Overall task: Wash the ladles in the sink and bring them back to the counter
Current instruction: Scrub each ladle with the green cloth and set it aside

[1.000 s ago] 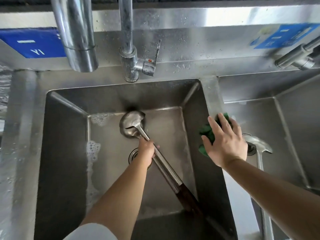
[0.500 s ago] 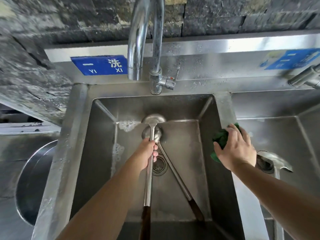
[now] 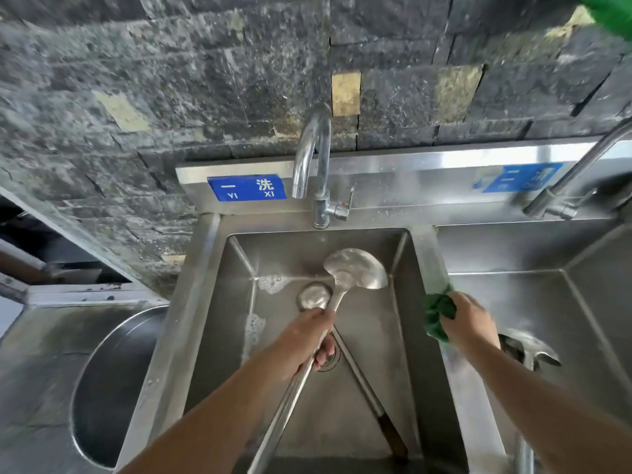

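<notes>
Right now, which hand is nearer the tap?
Left. The left hand grips a ladle in the basin below the tap; the right hand holds a green cloth on the divider, off to the side.

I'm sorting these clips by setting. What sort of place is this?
Most likely a commercial or canteen kitchen's dishwashing station. A stainless steel sink with side-by-side basins carries a blue sign labelling the wash basin, and the left hand grips a large long-handled ladle, restaurant-style.
</notes>
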